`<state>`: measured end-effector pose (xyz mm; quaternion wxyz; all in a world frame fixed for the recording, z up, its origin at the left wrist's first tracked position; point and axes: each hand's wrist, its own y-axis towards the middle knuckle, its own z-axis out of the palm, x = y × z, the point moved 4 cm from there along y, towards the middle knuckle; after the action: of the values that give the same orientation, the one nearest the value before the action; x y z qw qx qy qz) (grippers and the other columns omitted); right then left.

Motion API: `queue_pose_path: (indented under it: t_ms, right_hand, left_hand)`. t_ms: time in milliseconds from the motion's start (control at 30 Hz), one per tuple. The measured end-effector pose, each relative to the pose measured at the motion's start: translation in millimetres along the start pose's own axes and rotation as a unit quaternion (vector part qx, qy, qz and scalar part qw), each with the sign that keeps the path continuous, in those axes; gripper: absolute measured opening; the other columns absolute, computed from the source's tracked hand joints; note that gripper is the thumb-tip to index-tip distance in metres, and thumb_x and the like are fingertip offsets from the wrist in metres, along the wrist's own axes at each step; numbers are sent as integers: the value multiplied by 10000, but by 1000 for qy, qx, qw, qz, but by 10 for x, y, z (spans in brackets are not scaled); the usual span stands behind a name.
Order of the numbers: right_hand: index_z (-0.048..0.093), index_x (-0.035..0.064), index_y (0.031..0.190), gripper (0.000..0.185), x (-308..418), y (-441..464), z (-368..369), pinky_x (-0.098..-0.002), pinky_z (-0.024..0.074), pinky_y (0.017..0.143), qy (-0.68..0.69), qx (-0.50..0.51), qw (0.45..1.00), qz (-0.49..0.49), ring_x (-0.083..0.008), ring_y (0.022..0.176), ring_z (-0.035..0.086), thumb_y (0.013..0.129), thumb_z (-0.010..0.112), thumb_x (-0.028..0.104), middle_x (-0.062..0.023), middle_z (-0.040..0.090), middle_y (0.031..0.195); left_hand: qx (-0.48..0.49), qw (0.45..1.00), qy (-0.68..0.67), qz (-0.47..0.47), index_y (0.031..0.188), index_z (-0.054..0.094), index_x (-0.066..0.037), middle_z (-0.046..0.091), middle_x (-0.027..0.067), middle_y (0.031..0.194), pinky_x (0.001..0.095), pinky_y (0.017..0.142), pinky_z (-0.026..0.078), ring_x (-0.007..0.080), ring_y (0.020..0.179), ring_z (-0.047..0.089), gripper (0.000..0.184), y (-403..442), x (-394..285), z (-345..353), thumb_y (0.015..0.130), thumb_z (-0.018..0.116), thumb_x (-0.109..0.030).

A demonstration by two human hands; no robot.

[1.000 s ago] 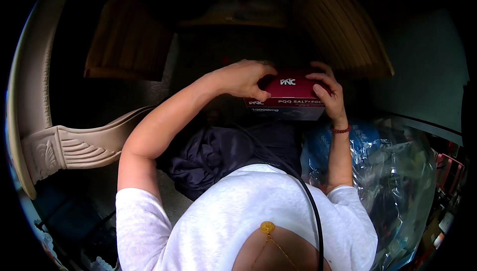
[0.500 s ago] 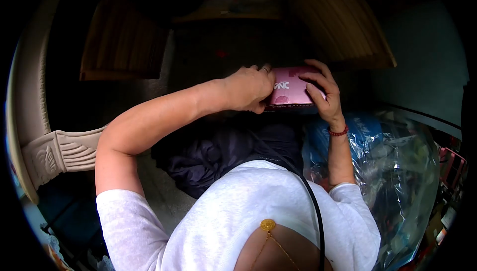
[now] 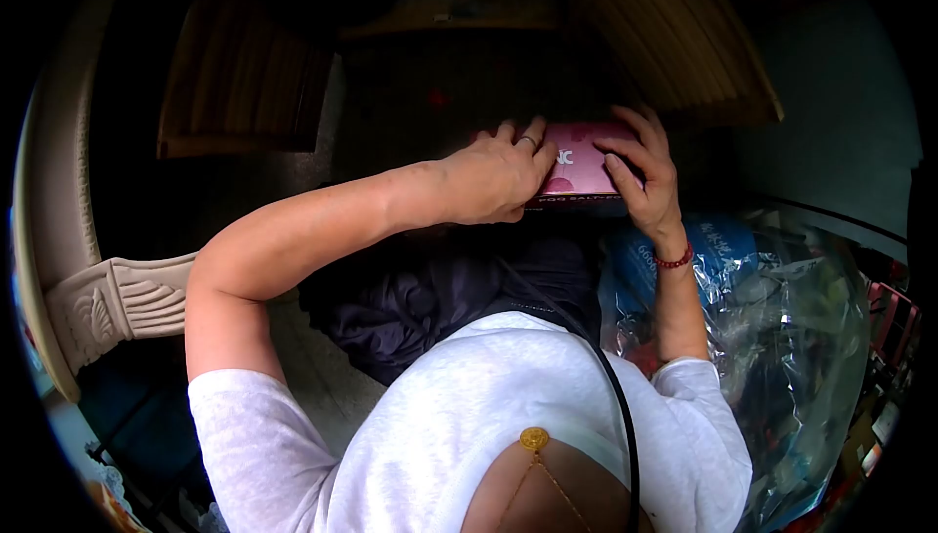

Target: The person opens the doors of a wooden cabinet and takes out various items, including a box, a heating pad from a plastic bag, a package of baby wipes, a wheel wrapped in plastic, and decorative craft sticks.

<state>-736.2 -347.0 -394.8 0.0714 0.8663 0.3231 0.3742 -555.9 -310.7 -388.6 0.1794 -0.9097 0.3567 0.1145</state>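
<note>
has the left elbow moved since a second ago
Yes: judged against the carved rail, the left elbow has swung outward, to the left, and now hides more of that rail. The left hand stays at the left end of the box.

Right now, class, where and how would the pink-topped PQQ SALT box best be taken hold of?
Probably by its two ends, one hand from each side: the left hand at the left, the right hand at the right. The pink-topped PQQ SALT box lies crosswise, longer than deep, so opposing grips should balance it.
</note>
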Motion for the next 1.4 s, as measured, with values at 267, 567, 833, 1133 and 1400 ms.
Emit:
queue_pose_path:
  t_ms: [267, 567, 833, 1133, 1400]
  right_hand:
    - [596, 34, 899, 282, 482, -85, 37, -476, 328, 888, -79, 48, 993, -67, -268, 924, 524, 649, 678, 135, -81, 576, 969]
    - [393, -43, 1227, 697, -245, -403, 56, -352, 387, 915, 123, -71, 968, 208, -281, 1078, 490, 654, 737, 155, -209, 476, 1190]
    - [350, -62, 1267, 798, -424, -246, 338, -328, 407, 886, 280, 7, 916, 287, -215, 1019, 522, 645, 747, 243, -165, 531, 1118]
    - [233, -18, 1335, 902, -121, 188, 258, -387, 310, 985, 613, -36, 767, 185, -267, 1194, 390, 717, 622, 511, -173, 389, 1289]
    - [373, -18, 1243, 719, 112, 328, 559, -316, 394, 897, 682, 43, 704, 194, -187, 1052, 496, 777, 575, 491, -108, 509, 1143]
  left_hand:
    - [-9, 997, 69, 26, 1208, 337, 101, 337, 328, 1248, 406, 793, 481, 432, 1056, 472, 741, 3, -32, -14, 650, 709, -214]
    - [8, 994, -106, 7, 1248, 319, 40, 342, 284, 1270, 402, 911, 403, 416, 1083, 447, 615, 12, 314, -98, 702, 558, -114]
    - [-76, 970, -198, -115, 1285, 323, 28, 422, 272, 1215, 387, 961, 343, 345, 1113, 444, 891, 154, 692, 217, 668, 667, -515]
    - [-133, 501, -847, -122, 1221, 446, -47, 561, 120, 1102, 320, 809, 489, 193, 956, 569, 669, -92, 830, 228, 813, 463, -577]
    - [-96, 456, -879, -104, 1270, 411, -84, 507, 115, 1189, 356, 880, 447, 205, 1069, 507, 733, -67, 781, 321, 794, 418, -641]
